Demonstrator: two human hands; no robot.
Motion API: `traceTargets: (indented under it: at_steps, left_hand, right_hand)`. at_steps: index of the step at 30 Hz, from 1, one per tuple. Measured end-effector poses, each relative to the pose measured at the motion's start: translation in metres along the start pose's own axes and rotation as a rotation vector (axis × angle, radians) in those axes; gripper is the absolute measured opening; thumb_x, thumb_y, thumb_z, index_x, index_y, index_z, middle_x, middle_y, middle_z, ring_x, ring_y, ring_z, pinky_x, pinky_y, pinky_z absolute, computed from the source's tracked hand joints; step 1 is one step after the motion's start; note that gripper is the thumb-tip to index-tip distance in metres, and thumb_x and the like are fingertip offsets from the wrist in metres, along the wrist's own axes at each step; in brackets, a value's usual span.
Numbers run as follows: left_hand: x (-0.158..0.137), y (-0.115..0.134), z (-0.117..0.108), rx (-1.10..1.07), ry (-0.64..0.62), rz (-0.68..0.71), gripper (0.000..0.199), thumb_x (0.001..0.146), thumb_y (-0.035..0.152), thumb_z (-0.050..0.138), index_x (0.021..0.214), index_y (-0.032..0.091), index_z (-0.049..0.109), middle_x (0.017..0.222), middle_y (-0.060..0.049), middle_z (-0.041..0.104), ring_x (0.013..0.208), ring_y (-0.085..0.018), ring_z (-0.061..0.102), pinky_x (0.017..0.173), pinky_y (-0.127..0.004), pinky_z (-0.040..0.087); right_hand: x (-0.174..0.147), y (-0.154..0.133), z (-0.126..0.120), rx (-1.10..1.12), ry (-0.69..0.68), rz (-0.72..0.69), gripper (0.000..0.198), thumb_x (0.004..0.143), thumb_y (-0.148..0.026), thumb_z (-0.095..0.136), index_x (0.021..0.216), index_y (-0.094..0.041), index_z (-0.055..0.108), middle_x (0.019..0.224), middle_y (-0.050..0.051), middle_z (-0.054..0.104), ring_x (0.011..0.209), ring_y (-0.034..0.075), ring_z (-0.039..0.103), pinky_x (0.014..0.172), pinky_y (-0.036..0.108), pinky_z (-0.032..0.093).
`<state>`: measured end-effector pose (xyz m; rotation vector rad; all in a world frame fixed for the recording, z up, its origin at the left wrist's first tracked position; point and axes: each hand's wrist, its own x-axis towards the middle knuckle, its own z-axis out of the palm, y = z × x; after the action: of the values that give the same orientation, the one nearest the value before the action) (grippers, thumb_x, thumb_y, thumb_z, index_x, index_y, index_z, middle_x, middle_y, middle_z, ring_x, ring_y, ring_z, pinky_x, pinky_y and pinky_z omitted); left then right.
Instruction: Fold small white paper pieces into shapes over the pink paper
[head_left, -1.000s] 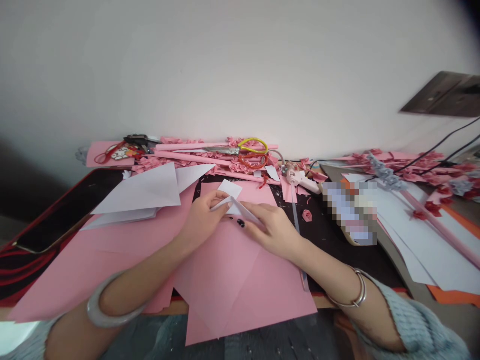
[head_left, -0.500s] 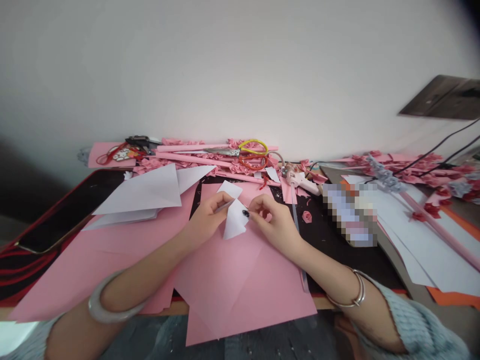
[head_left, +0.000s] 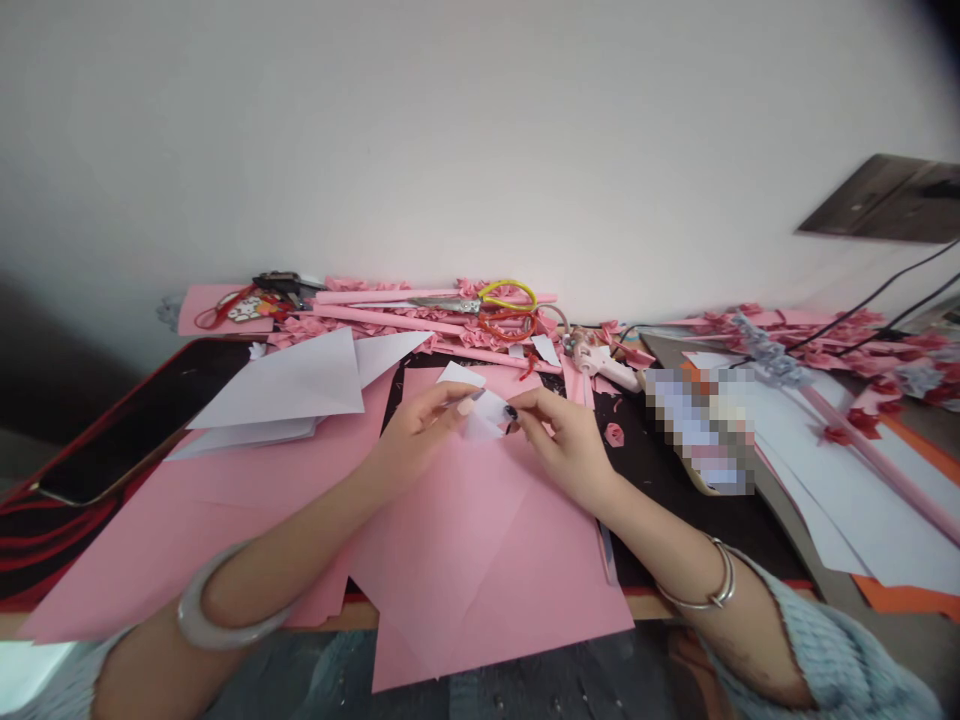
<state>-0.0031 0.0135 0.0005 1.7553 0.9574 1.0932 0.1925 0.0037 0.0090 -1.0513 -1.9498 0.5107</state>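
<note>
Between my two hands is a small piece of white paper (head_left: 487,416), slightly blurred, held above pink sheets (head_left: 457,550). My left hand (head_left: 424,425) pinches its left side between thumb and fingers. At the right side, my right hand (head_left: 559,430) grips the paper's edge with thumb and fingertips, a dark nail showing. Just behind the fingers lies another small white paper piece (head_left: 461,374). To the left, larger white sheets (head_left: 289,380) rest on pink paper.
Scissors (head_left: 480,302) with yellow and red handles lie among pink paper flower stems (head_left: 405,320) along the wall. A glue gun (head_left: 600,360) sits right of them. A phone (head_left: 142,420) is at left; a small pink paper rose (head_left: 614,434) lies right. White sheets (head_left: 847,470) cover the far right.
My right hand has moved slightly right and turned. The white paper has been turned, and its lower part that hung down toward me no longer shows. My left hand still holds it.
</note>
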Motion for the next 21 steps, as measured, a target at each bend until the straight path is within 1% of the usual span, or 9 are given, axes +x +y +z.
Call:
traceTargets:
  at_steps: [2, 4, 6, 8, 10, 15, 21]
  left_hand:
    - [-0.0004, -0.0008, -0.0004, 0.141, 0.070, 0.101, 0.025, 0.085, 0.031, 0.053, 0.107, 0.021, 0.059, 0.106, -0.007, 0.063, 0.099, -0.021, 0.057, 0.086, -0.034, 0.045]
    - [-0.0005, -0.0009, -0.0008, 0.292, 0.139, 0.250, 0.018, 0.084, 0.026, 0.056, 0.101, 0.021, 0.061, 0.101, -0.006, 0.065, 0.098, -0.020, 0.057, 0.088, -0.035, 0.044]
    - [-0.0006, -0.0009, -0.0012, 0.406, 0.187, 0.392, 0.012, 0.084, 0.021, 0.055, 0.093, 0.020, 0.064, 0.093, -0.005, 0.066, 0.093, -0.019, 0.058, 0.086, -0.035, 0.044]
    - [-0.0009, -0.0013, -0.0017, 0.470, 0.217, 0.487, 0.012, 0.085, 0.018, 0.054, 0.088, 0.020, 0.065, 0.088, -0.004, 0.067, 0.087, -0.017, 0.058, 0.081, -0.033, 0.046]
    - [-0.0012, -0.0025, -0.0019, 0.515, 0.221, 0.522, 0.014, 0.086, 0.017, 0.053, 0.087, 0.020, 0.066, 0.086, -0.003, 0.067, 0.083, -0.016, 0.058, 0.078, -0.032, 0.047]
    - [-0.0006, -0.0054, -0.0016, 0.594, 0.180, 0.563, 0.012, 0.086, 0.016, 0.053, 0.089, 0.018, 0.064, 0.084, -0.003, 0.067, 0.081, -0.016, 0.057, 0.077, -0.032, 0.046]
    - [-0.0013, 0.0009, 0.0012, 0.720, 0.147, 0.618, 0.017, 0.088, 0.014, 0.048, 0.087, 0.017, 0.064, 0.079, -0.004, 0.066, 0.075, -0.016, 0.055, 0.071, -0.032, 0.045]
  right_hand:
    - [0.0005, 0.0016, -0.0021, -0.125, 0.047, -0.134, 0.018, 0.085, -0.009, 0.045, 0.092, -0.015, 0.060, 0.078, 0.005, 0.065, 0.069, 0.013, 0.060, 0.065, 0.025, 0.049]
    - [0.0006, 0.0029, -0.0029, -0.194, 0.072, -0.243, 0.020, 0.086, -0.008, 0.044, 0.096, -0.015, 0.060, 0.083, 0.007, 0.065, 0.075, 0.014, 0.061, 0.069, 0.025, 0.050]
    - [0.0002, 0.0035, -0.0027, -0.220, 0.070, -0.309, 0.022, 0.086, -0.007, 0.043, 0.098, -0.015, 0.060, 0.090, 0.009, 0.065, 0.083, 0.015, 0.062, 0.074, 0.027, 0.050]
    - [-0.0006, 0.0033, -0.0021, -0.231, 0.057, -0.344, 0.024, 0.087, -0.007, 0.042, 0.100, -0.015, 0.061, 0.095, 0.011, 0.065, 0.089, 0.017, 0.061, 0.078, 0.029, 0.051]
    - [-0.0015, 0.0029, -0.0014, -0.237, 0.047, -0.361, 0.024, 0.087, -0.007, 0.043, 0.101, -0.015, 0.061, 0.095, 0.011, 0.064, 0.090, 0.017, 0.060, 0.078, 0.031, 0.051]
    - [-0.0023, 0.0029, 0.0002, -0.219, 0.023, -0.354, 0.023, 0.087, -0.007, 0.043, 0.100, -0.013, 0.061, 0.094, 0.012, 0.063, 0.089, 0.017, 0.059, 0.078, 0.030, 0.051]
    - [0.0006, 0.0021, 0.0014, -0.219, 0.022, -0.362, 0.020, 0.088, -0.012, 0.045, 0.097, -0.016, 0.062, 0.092, 0.009, 0.066, 0.086, 0.017, 0.059, 0.076, 0.032, 0.050]
